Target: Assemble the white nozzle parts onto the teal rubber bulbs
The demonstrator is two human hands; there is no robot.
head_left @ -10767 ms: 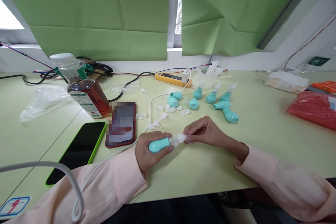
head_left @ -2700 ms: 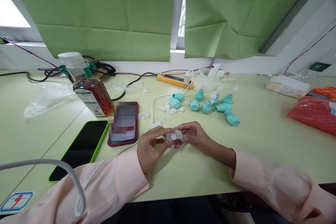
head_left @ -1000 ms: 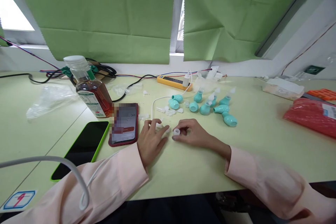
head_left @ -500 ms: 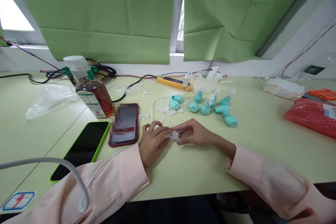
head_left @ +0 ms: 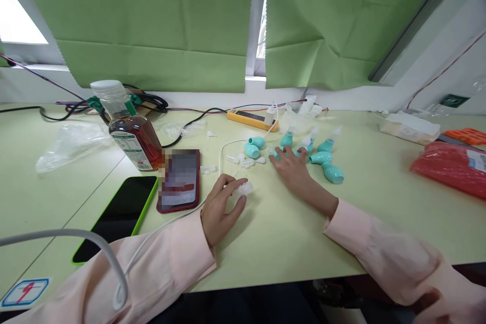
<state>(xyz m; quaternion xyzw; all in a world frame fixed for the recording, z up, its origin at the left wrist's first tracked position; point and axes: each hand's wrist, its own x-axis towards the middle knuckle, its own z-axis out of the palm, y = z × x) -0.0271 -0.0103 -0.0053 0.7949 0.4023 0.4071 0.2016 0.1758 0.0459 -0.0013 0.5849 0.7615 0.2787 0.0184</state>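
Note:
My left hand (head_left: 223,211) rests on the table with a small clear plastic nozzle piece (head_left: 245,189) between its thumb and fingertips. Further forward, my right hand (head_left: 294,172) is stretched over the teal rubber bulbs, its fingers apart; a bulb partly hidden beneath them lies at the fingertips, and I cannot tell how firmly they touch it. Several other bulbs lie about, among them a loose teal bulb (head_left: 333,173) to the right and another teal bulb (head_left: 251,150) to the left. Some stand upright with clear tips. Small clear plastic parts (head_left: 246,163) lie between the hands.
Left of my hands are a red-cased phone (head_left: 180,179), a green-edged phone (head_left: 117,212) and a bottle of brown liquid (head_left: 132,136). A white cable (head_left: 220,154) runs from the yellow power strip (head_left: 246,119). A red plastic package (head_left: 448,167) lies far right.
My right hand has left the clear piece and moved forward to the teal bulbs. My left hand stays near its place, its fingers more spread around the clear piece.

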